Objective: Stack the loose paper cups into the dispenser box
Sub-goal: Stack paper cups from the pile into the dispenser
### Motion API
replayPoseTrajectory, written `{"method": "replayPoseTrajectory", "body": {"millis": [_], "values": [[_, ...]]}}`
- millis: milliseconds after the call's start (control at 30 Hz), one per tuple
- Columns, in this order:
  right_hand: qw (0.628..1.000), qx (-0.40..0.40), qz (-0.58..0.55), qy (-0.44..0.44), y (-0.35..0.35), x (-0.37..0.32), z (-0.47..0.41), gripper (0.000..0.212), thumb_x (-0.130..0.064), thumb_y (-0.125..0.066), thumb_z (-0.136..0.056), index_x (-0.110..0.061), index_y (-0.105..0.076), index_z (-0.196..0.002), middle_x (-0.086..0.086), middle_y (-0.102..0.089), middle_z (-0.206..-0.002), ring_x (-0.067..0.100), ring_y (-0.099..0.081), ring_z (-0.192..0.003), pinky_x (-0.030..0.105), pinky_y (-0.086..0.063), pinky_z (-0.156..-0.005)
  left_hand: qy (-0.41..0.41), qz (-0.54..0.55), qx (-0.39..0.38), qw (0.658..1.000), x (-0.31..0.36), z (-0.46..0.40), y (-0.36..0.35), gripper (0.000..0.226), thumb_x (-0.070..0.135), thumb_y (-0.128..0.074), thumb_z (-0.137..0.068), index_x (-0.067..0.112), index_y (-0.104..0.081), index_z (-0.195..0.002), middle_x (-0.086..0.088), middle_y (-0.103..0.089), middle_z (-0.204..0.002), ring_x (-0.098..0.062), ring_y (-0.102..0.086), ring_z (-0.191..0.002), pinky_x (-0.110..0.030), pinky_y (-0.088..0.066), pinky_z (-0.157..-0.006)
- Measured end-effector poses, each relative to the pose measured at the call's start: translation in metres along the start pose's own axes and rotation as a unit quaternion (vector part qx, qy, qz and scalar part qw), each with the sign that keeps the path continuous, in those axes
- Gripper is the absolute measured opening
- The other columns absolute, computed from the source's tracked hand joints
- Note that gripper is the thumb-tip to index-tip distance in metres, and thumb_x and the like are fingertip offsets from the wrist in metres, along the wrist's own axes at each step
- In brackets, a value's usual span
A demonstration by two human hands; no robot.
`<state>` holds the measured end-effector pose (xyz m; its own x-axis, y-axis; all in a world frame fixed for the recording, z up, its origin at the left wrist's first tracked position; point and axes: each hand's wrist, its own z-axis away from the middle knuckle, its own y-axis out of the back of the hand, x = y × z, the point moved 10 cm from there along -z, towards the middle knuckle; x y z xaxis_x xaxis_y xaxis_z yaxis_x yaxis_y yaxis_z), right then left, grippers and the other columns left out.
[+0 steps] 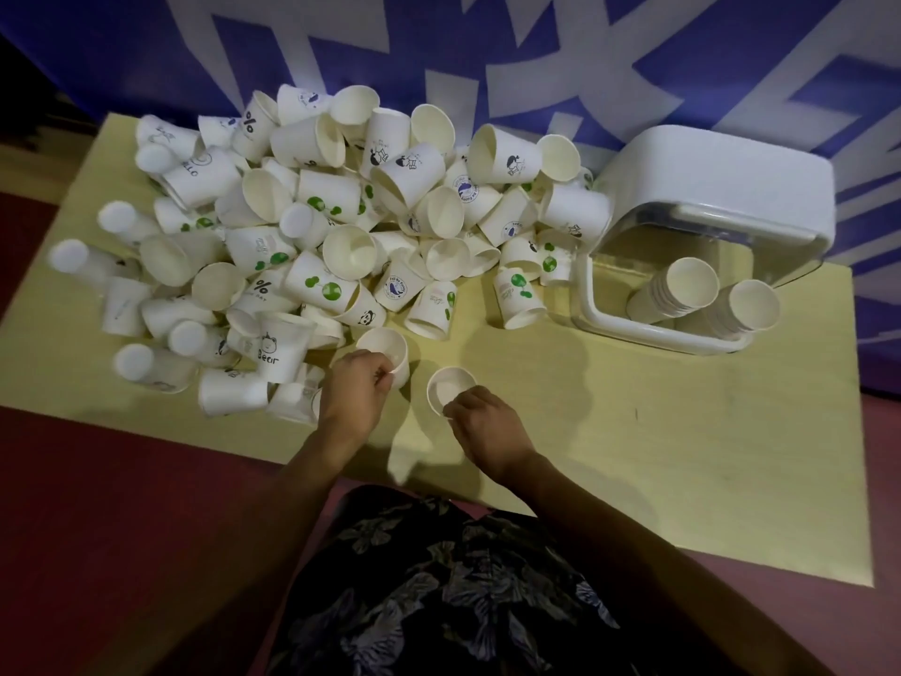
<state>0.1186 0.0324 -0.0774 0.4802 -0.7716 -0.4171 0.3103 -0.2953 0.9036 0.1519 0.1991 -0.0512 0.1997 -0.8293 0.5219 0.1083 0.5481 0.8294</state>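
A big heap of loose white paper cups (pixel 312 226) covers the left and middle of the pale yellow table (pixel 658 431). My left hand (pixel 353 390) pinches the rim of an upright cup (pixel 385 348) at the heap's near edge. My right hand (pixel 487 429) grips the near rim of another upright cup (pixel 449 386) just right of it. The white dispenser box (pixel 707 226) lies on its side at the right, its opening facing me, with two stacks of nested cups (pixel 702 297) inside.
A single printed cup (pixel 517 297) stands mouth-down between the heap and the box. A blue and white patterned wall (pixel 487 51) rises behind the table. Dark red floor (pixel 97 505) lies at the near left, and my patterned clothing (pixel 439 592) fills the bottom.
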Motion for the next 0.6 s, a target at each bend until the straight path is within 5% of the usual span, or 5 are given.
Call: {"method": "replayPoseTrajectory", "body": {"millis": [300,600], "values": [[0.990,0.070,-0.031,-0.114,0.057,0.053,0.020,0.006,-0.011,-0.062,-0.086,-0.012,-0.067,-0.090,0.005,-0.066,-0.083,0.029,-0.060,-0.087,0.033,-0.048,-0.054,-0.044,0.004,0.003,0.999,0.067,-0.006,-0.011,0.011,0.009,-0.059,-0.087,0.007,-0.069,-0.089,-0.009,-0.066,-0.081,-0.025,-0.060,-0.072,-0.034,-0.049,-0.065],[0.940,0.246,-0.046,-0.233,0.167,0.137,0.077,0.004,-0.010,-0.060,-0.091,-0.009,-0.063,-0.090,0.008,-0.066,-0.083,0.029,-0.057,-0.078,0.038,-0.050,-0.055,-0.200,0.101,0.066,0.972,0.222,-0.023,0.000,0.006,0.007,-0.058,-0.090,0.009,-0.063,-0.087,-0.001,-0.060,-0.083,-0.014,-0.054,-0.074,-0.024,-0.041,-0.066]]}}
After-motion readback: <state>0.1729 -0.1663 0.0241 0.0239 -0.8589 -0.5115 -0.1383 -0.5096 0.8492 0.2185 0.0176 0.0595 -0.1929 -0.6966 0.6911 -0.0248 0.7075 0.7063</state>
